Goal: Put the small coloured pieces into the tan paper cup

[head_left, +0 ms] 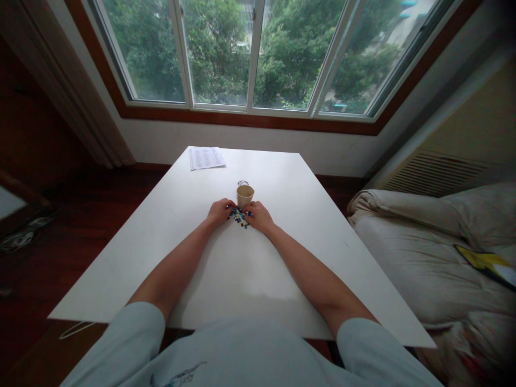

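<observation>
A small tan cup [245,196] stands upright on the white table. Right in front of it lies a loose pile of tiny multicoloured pieces [241,216], mostly blue, black, yellow and white. At the pile's left edge is my left hand [220,210], its fingers curled together by the cup's base; whatever is between the fingertips is too small to make out. My right hand [260,216] rests at the pile's right side, with thumb and fingers apart around some of the pieces. Both hands are low at the tabletop, close to the cup.
Behind the cup lies a small ring-shaped object [242,183]. Printed paper sheets [207,158] are at the far left corner of the white table [161,258]. A padded, cloth-covered seat [403,258] stands to the right, and a window rises beyond the far edge.
</observation>
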{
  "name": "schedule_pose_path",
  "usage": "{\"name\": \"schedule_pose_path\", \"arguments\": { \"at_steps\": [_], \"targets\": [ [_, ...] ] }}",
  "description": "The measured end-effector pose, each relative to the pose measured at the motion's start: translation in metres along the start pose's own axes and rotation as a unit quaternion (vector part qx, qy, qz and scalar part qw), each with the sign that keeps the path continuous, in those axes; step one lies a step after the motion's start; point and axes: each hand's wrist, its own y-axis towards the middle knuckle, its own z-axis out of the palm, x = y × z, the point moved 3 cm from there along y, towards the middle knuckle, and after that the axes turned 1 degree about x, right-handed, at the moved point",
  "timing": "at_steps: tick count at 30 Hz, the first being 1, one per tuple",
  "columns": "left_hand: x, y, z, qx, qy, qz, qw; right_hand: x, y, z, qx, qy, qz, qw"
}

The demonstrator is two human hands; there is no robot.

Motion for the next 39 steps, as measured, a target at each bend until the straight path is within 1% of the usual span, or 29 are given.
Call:
{"name": "schedule_pose_path", "arguments": {
  "at_steps": [4, 8, 11, 14, 17, 21, 26, 31, 34, 36, 39],
  "targets": [
    [0.001, 0.001, 0.0, 0.001, -0.01, -0.004, 1.0, 0.0, 0.0, 0.001, 0.007, 0.001, -0.004, 1.0],
    [0.004, 0.002, -0.002, -0.005, -0.041, -0.017, 0.999, 0.001, 0.0, 0.001, 0.004, 0.007, -0.006, 1.0],
    [0.006, 0.003, -0.004, -0.006, -0.072, -0.021, 0.997, 0.002, 0.0, 0.0, -0.004, 0.015, -0.008, 1.0],
    [0.009, 0.004, -0.007, 0.002, -0.089, -0.018, 0.996, 0.003, 0.001, -0.003, -0.025, 0.025, -0.01, 0.999],
    [0.009, 0.004, -0.012, 0.034, -0.088, -0.005, 0.996, 0.004, 0.002, -0.009, -0.05, 0.037, -0.01, 0.998],
    [0.005, 0.002, -0.023, 0.088, -0.054, 0.012, 0.995, 0.006, 0.001, -0.016, -0.076, 0.054, 0.0, 0.996],
    [0.002, -0.001, -0.034, 0.17, -0.01, 0.006, 0.985, 0.005, -0.001, -0.017, -0.083, 0.065, 0.028, 0.994],
    [0.002, -0.001, -0.04, 0.225, 0.011, -0.015, 0.974, 0.005, -0.001, -0.019, -0.095, 0.074, 0.032, 0.992],
    [0.001, 0.001, -0.039, 0.238, 0.028, -0.005, 0.971, 0.006, -0.001, -0.023, -0.114, 0.076, 0.011, 0.991],
    [0.0, 0.001, -0.038, 0.234, 0.044, 0.004, 0.971, 0.007, -0.001, -0.024, -0.125, 0.076, 0.0, 0.989],
    [-0.002, 0.002, -0.035, 0.229, 0.054, 0.004, 0.972, 0.006, -0.001, -0.025, -0.136, 0.077, 0.002, 0.988]
  ]
}}
